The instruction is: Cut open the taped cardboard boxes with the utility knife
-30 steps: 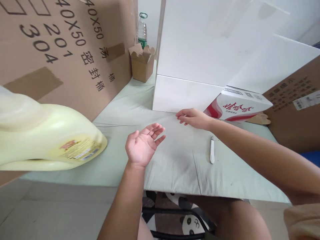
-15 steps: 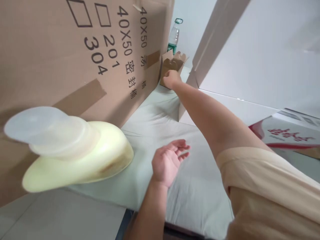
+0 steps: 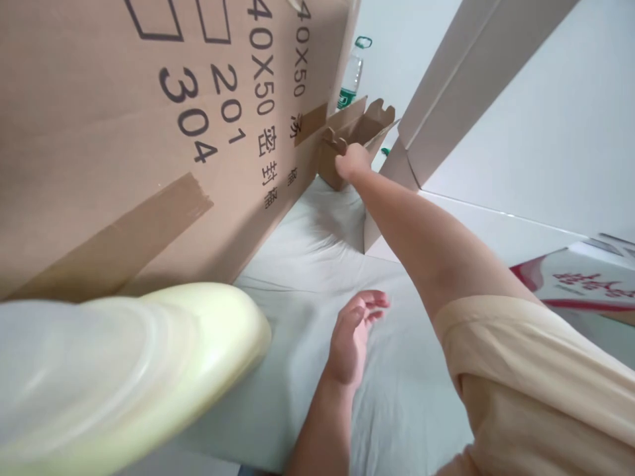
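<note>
Right hand (image 3: 354, 162) clamped on the small carton (image 3: 328, 162); left hand (image 3: 352, 337) apart, loosely cupped above the cloth (image 3: 407, 383).
I see the carton beside the large printed box (image 3: 114, 132), near the bottle (image 3: 352, 73).

Over my feed I couldn't make out the right hand's (image 3: 354, 162) fingertips, hidden against the small carton (image 3: 328, 160) near twelve o'clock, which also hid the bottle's (image 3: 351, 74) base. At eight, the yellow jug (image 3: 218, 330) blurred off the left edge; at three, the right edge cut the red-and-white box (image 3: 580, 274).
</note>
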The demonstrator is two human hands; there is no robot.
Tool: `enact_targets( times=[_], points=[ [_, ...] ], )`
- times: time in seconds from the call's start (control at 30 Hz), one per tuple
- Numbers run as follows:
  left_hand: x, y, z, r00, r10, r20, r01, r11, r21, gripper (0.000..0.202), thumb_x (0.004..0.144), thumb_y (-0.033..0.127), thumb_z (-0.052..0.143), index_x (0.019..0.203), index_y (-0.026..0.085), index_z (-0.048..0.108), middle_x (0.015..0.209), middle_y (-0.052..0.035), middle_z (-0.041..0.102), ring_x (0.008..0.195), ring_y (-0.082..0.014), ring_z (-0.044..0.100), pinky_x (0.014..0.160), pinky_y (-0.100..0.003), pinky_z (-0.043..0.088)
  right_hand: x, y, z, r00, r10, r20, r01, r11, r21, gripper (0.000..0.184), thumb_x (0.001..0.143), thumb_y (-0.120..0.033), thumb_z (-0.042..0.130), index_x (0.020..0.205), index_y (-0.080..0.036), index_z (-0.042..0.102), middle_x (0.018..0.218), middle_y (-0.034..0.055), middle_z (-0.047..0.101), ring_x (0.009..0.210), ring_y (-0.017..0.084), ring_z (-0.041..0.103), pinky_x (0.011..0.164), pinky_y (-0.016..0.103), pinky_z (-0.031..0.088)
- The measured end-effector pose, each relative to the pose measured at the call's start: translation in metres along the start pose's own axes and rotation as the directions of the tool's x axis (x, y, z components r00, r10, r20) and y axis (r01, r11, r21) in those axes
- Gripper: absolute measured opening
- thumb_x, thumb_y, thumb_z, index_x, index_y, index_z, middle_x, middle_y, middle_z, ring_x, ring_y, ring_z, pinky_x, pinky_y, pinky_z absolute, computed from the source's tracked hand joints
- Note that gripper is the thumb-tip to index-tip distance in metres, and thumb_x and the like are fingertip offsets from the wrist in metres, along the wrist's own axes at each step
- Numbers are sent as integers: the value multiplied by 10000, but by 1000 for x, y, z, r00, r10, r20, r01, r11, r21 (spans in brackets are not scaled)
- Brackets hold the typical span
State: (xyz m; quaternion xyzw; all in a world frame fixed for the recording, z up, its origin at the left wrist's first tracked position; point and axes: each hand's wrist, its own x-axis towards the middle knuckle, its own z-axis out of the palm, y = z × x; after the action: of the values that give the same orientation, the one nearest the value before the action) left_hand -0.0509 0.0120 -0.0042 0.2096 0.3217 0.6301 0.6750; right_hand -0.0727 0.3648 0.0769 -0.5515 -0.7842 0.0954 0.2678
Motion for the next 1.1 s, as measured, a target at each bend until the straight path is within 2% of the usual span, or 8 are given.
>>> enact_targets(
  times=[0.13, 0.3, 0.37, 0.57, 0.67, 0.93, 1.03, 1.1],
  points=[
    [-24, -5, -4, 867, 476, -146, -332, 771, 543, 281, 921, 417, 595, 1096, 221, 694, 1159, -100, 687, 1152, -281, 608, 1074, -445, 434, -99, -25, -30, 970, -242, 30, 243, 970, -11, 155, 897, -151, 578, 976, -142, 711, 1216, 164, 704, 1258, 326, 649, 1177, 502, 483],
    [-37, 4, -9, 275, 912, -303, -563, 409, 718, 304, 811, 344, 549, 1091, 235, 594, 1124, -55, 582, 1161, -257, 558, 1134, -452, 395, -252, -1, -109, 942, -333, -49, 334, 906, 259, 43, 901, -210, 586, 868, -211, 614, 989, 68, 702, 862, 205, 670, 806, 373, 564],
    [-33, 9, -6, 199, 881, -430, -624, 452, 637, 271, 805, 342, 501, 1050, 251, 572, 1136, -42, 580, 1193, -247, 557, 1168, -457, 364, -309, 31, -143, 941, -297, -165, 338, 868, 364, 104, 918, -228, 587, 816, -224, 564, 879, 31, 655, 758, 167, 611, 703, 329, 511],
    [-25, -17, 27, 633, 753, -182, -650, 643, 405, 413, 795, 525, 615, 1069, 235, 718, 1147, -75, 699, 1196, -290, 620, 1085, -431, 461, -455, 137, -209, 903, -90, -419, 280, 864, 419, 265, 1055, -369, 535, 820, -245, 521, 767, 8, 588, 688, 172, 542, 650, 336, 429],
    [-28, -51, 45, 759, 650, 31, -606, 688, 401, 526, 901, 607, 494, 1078, 212, 792, 1163, -106, 740, 1117, -314, 661, 963, -433, 514, -498, 171, -213, 889, -6, -458, 207, 897, 390, 159, 1065, -303, 511, 937, -258, 596, 865, 34, 668, 809, 206, 638, 734, 369, 472],
    [-16, -86, 72, 437, 896, 80, -702, 284, 653, 499, 980, 502, 384, 722, 231, 714, 818, -60, 718, 815, -262, 658, 776, -428, 505, -524, 210, -213, 951, -21, -308, 189, 829, 526, 407, 1077, -487, 405, 1281, -269, 683, 1482, 136, 610, 1216, 323, 674, 1071, 547, 533],
    [-24, -77, 66, 484, 846, 223, -686, 208, 698, 785, 972, 739, 190, 611, 259, 696, 711, -69, 693, 756, -294, 682, 806, -495, 535, -525, 213, -213, 964, -53, -262, 205, 774, 600, 456, 1086, -533, 371, 1350, -282, 645, 1533, 140, 587, 1318, 345, 637, 1136, 584, 506],
    [-32, -71, 64, 674, 621, 401, -631, 202, 749, 903, 860, 910, 178, 658, 274, 787, 790, -101, 770, 910, -358, 728, 953, -547, 533, -526, 213, -212, 973, -52, -226, 186, 758, 625, 432, 1099, -498, 360, 1371, -286, 620, 1546, 134, 588, 1433, 342, 570, 1210, 598, 447]
  ],
)
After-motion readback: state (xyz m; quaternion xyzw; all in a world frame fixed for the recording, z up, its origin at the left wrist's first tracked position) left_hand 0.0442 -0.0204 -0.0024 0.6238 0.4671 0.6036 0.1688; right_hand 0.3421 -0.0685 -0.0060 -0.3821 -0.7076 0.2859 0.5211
